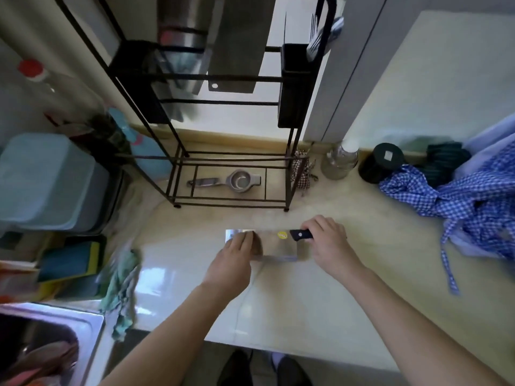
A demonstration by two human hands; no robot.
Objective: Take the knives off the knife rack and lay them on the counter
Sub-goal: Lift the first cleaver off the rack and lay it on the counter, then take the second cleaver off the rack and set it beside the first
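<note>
A blue checked cloth [471,201] is lying crumpled to my right, near a dark jar [381,162] and a clear bottle [340,160]. A metal squeezer [231,181] is resting ahead; a teal rag [122,285] is sprawling beside the sink [92,324].

Your right hand [328,243] hides most of the cleaver [276,245] handle; your left [234,263] covers its blade tip. The rack [167,112] top is cut off.

Glossy cream worktop [320,302], steel sink [83,324] lower left (partly cropped), pale wall [446,79] behind.
</note>
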